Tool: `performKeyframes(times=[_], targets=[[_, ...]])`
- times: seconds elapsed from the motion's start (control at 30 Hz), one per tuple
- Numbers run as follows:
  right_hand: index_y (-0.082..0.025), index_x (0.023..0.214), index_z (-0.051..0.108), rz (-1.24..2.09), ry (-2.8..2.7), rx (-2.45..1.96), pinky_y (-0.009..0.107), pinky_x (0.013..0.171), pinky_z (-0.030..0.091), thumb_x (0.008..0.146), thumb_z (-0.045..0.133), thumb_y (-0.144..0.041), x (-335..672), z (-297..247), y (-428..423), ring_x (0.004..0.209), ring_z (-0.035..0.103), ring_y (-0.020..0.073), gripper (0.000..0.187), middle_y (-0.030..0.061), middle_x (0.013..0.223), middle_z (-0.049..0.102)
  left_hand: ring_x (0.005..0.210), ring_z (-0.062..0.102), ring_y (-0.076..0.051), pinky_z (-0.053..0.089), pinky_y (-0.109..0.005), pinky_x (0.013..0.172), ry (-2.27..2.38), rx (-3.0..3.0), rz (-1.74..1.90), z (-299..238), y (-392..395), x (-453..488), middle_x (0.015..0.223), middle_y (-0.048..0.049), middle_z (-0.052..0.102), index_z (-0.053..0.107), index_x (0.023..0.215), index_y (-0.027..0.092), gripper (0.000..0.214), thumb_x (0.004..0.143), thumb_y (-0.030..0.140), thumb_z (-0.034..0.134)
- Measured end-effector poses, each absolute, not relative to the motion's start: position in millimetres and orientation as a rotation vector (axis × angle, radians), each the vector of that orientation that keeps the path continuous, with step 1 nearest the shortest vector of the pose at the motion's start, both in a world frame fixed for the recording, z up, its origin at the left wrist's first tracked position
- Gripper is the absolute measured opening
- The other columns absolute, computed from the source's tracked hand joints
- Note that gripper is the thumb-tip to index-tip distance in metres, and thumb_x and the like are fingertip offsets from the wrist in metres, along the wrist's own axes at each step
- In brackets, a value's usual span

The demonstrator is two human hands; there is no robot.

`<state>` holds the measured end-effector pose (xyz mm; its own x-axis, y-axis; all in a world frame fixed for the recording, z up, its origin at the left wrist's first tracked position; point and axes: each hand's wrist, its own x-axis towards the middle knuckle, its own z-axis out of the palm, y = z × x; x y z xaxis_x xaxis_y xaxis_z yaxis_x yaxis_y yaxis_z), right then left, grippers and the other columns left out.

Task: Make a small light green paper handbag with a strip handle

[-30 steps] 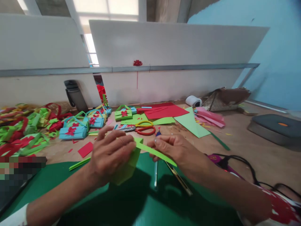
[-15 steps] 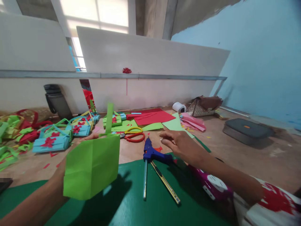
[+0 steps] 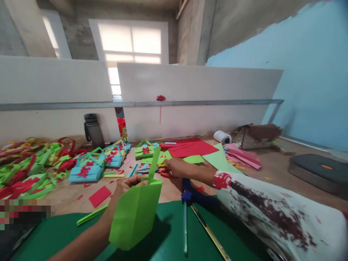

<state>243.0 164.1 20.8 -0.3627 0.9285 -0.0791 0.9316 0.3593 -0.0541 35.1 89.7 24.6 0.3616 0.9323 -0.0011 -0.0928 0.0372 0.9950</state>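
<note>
My left hand (image 3: 123,185) holds up a folded light-green paper bag (image 3: 136,214) with a green strip (image 3: 154,163) standing from its top. My right hand (image 3: 175,167) stretches forward over the table and rests on the scissors (image 3: 160,170) with yellow and red handles; its fingers curl on them. A blue glue gun (image 3: 189,192) lies just below my right forearm, at the edge of the dark green mat (image 3: 168,239).
Several finished blue and green paper bags (image 3: 87,170) with red flowers stand at left beside a heap of paper strips (image 3: 24,163). Red and green sheets (image 3: 190,148), a tape roll (image 3: 222,137), a brown handbag (image 3: 257,136), a dark bottle (image 3: 94,130) and a grey box (image 3: 317,168) lie around.
My right hand has gone from the glue gun area forward to the scissors. My left hand keeps the green bag raised, turned edge-on. The view has tilted up.
</note>
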Motion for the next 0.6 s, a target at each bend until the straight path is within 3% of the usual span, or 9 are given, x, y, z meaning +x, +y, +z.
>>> performKeyframes(times=[0.23, 0.43, 0.5, 0.6], targets=[[-0.016, 0.116, 0.052, -0.157, 2.664, 1.714, 0.041, 0.08, 0.05, 0.089, 0.053, -0.031, 241, 21, 174, 0.096, 0.058, 0.0205, 0.031, 0.008, 0.116, 0.055, 0.044, 0.05, -0.009, 0.036, -0.018, 0.042, 0.898, 1.276, 1.068, 37, 81, 32, 0.055, 0.0013, 0.062, 0.07, 0.071, 0.015, 0.026, 0.059, 0.037, 0.077], [-0.017, 0.117, 0.052, -0.324, 2.722, 1.996, 0.041, 0.08, 0.049, 0.088, 0.053, -0.032, 266, 53, 143, 0.096, 0.058, 0.0204, 0.032, 0.008, 0.114, 0.056, 0.041, 0.052, -0.01, 0.038, -0.019, 0.041, 0.869, 1.112, 1.03, 39, 84, 32, 0.051, 0.0016, 0.061, 0.067, 0.068, 0.014, 0.028, 0.055, 0.035, 0.079], [-0.017, 0.121, 0.05, -0.497, 2.723, 2.092, 0.032, 0.07, 0.05, 0.084, 0.057, -0.031, 277, 59, 121, 0.081, 0.062, 0.0195, 0.041, 0.0061, 0.094, 0.064, 0.042, 0.053, -0.01, 0.039, -0.019, 0.042, 0.86, 1.094, 1.02, 37, 86, 31, 0.052, 0.0014, 0.061, 0.066, 0.068, 0.014, 0.029, 0.054, 0.035, 0.079], [-0.015, 0.135, 0.033, -0.791, 2.702, 2.184, 0.024, 0.049, 0.046, 0.088, 0.045, -0.036, 285, 59, 77, 0.056, 0.059, 0.0145, 0.053, 0.001, 0.07, 0.061, 0.041, 0.055, -0.011, 0.041, -0.02, 0.042, 0.845, 1.086, 0.981, 32, 89, 29, 0.052, 0.0008, 0.062, 0.065, 0.069, 0.013, 0.03, 0.054, 0.035, 0.079]])
